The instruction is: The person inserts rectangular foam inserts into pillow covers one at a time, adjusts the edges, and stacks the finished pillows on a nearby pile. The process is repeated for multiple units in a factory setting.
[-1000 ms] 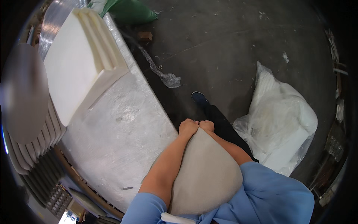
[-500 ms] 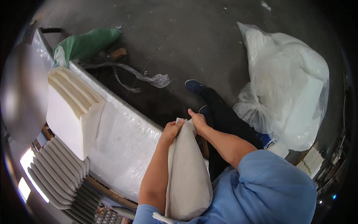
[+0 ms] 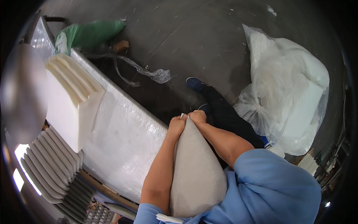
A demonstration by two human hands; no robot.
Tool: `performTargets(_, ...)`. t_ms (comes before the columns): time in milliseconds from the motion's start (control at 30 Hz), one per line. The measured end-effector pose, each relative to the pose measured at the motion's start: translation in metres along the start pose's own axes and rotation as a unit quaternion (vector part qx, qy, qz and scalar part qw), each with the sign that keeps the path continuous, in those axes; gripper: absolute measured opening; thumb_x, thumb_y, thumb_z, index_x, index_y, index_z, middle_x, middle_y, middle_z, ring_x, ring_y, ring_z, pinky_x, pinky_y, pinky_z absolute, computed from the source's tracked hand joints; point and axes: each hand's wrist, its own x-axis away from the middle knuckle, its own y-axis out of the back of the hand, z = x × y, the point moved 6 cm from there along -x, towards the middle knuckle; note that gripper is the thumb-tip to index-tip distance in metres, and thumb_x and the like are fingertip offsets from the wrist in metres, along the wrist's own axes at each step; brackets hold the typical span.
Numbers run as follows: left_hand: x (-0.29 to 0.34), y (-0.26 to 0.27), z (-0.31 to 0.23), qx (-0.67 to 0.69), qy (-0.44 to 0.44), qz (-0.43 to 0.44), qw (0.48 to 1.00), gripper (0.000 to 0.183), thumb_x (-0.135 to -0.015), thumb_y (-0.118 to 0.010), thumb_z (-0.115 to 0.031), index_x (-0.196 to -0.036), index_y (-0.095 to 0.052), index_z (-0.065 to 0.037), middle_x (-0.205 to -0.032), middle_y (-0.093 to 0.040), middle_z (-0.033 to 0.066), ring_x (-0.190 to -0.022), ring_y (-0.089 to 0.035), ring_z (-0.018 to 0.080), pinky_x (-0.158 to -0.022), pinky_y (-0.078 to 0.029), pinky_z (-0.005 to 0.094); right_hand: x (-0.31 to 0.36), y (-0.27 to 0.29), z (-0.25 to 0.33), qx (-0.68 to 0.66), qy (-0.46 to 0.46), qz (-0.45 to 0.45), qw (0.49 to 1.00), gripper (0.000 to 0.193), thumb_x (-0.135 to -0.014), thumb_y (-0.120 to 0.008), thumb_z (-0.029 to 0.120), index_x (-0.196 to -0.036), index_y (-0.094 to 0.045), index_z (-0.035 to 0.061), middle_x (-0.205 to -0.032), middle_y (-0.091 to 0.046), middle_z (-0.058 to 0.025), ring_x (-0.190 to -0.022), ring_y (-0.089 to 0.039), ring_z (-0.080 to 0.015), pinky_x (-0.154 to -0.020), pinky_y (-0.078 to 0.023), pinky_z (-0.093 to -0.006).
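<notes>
A light grey-beige fabric cushion cover (image 3: 195, 171), filled out and wide near my body, narrows to a gathered point at its far end. My left hand (image 3: 177, 124) grips the fabric at the left of that point, fingers closed round the edge. Close beside it, my right hand (image 3: 197, 116) is closed on the right side of the same end. The cover lies between my forearms, against my blue shirt. What fills it is hidden inside.
A plastic-wrapped table (image 3: 123, 138) stands at the left, bearing a stack of white foam pads (image 3: 71, 100). Several grey cushions (image 3: 56, 160) stand in a row nearer. A green sack (image 3: 93, 33) lies beyond. At the right, a clear bag (image 3: 287, 89) of white foam rests on the floor.
Both hands have drawn closer together at the cover's far end, and my right thumb has folded down. The cover has shifted right and looks broader and tauter.
</notes>
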Motion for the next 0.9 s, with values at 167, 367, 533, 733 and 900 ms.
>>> performTargets(167, -0.014, -0.008, -0.012, -0.142, 0.015, 0.062, 0.988, 0.056, -0.102, -0.057, -0.042, -0.116, -0.072, 0.009, -0.118, -0.073, 0.0274, -0.114, -0.070, 0.0376, -0.097, -0.052, 0.0424, -0.021, -0.003, -0.018, 0.084, 0.047, -0.007, 0.995, 0.035, -0.073, -0.069, 0.033, -0.094, -0.080, 0.0075, -0.103, -0.075, -0.0198, -0.101, -0.072, -0.0395, -0.089, -0.056, -0.0453)
performTargets(367, -0.011, 0.000, -0.012, -0.209, -0.063, -0.022, 0.976, 0.048, -0.099, -0.063, -0.041, -0.111, -0.075, 0.003, -0.118, -0.070, 0.0289, -0.112, -0.069, 0.0428, -0.099, -0.052, 0.0475, -0.009, 0.004, -0.009, 0.044, -0.036, 0.002, 0.998, 0.032, -0.078, -0.072, 0.031, -0.095, -0.082, 0.0067, -0.103, -0.077, -0.0191, -0.102, -0.074, -0.0364, -0.091, -0.054, -0.0439)
performTargets(533, 0.053, 0.032, -0.021, -0.156, -0.150, -0.114, 0.970, 0.039, -0.095, -0.069, -0.034, -0.120, -0.070, -0.004, -0.108, -0.073, 0.0252, -0.104, -0.071, 0.0425, -0.094, -0.054, 0.0491, 0.009, 0.025, 0.003, 0.082, 0.009, 0.011, 0.997, 0.034, -0.082, -0.076, 0.035, -0.092, -0.081, 0.0032, -0.098, -0.077, -0.0208, -0.099, -0.073, -0.0356, -0.090, -0.053, -0.0435)
performTargets(733, 0.127, 0.081, 0.080, -0.216, -0.089, -0.143, 0.962, 0.044, -0.092, -0.070, -0.037, -0.126, -0.067, -0.009, -0.125, -0.068, 0.0214, -0.116, -0.063, 0.0409, -0.099, -0.051, 0.0516, -0.002, 0.021, 0.029, 0.185, 0.187, 0.083, 0.961, 0.071, -0.102, -0.048, 0.062, -0.089, -0.077, -0.0015, -0.096, -0.074, -0.0264, -0.096, -0.070, -0.0393, -0.090, -0.050, -0.0465)
performTargets(900, 0.146, 0.075, 0.156, -0.175, -0.043, -0.175, 0.968, 0.042, -0.101, -0.057, -0.035, -0.135, -0.063, -0.010, -0.129, -0.064, 0.0240, -0.121, -0.061, 0.0412, -0.103, -0.049, 0.0504, 0.049, 0.034, 0.132, 0.229, 0.388, 0.141, 0.881, 0.056, -0.108, -0.048, 0.051, -0.105, -0.073, 0.0008, -0.101, -0.073, -0.0178, -0.098, -0.068, -0.0305, -0.090, -0.051, -0.0420)
